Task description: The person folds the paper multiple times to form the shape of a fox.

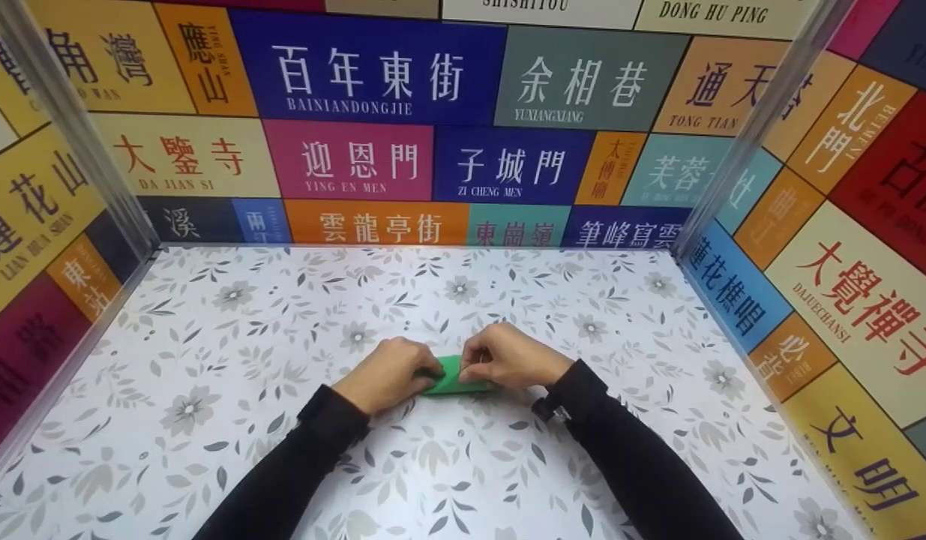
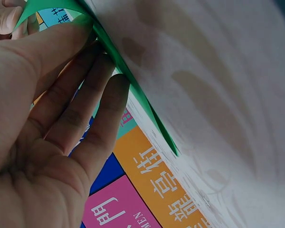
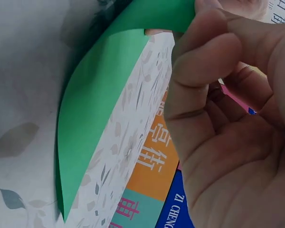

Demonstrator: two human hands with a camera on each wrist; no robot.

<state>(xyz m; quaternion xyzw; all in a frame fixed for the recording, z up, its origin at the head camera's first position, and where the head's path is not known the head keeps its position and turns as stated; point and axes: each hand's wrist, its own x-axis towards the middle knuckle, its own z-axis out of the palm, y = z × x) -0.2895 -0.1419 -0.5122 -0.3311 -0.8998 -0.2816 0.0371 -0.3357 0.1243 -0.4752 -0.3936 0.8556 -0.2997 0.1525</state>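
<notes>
Left hand [image 1: 391, 373]: pinching the green paper [image 1: 449, 373] at its left end.
Right hand [image 1: 513, 358]: pinching its right end.
Bending: seemingly shaping a fold, though any crease is hiding; next likely calling for aligning, then pressing.
Floral table [image 1: 283, 311]: carrying the paper between side edges, well short of the far edge.

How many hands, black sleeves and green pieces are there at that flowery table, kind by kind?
Hands: 2, the left hand and the right hand
Black sleeves: 2
Green piece: 1
Total: 5
</notes>
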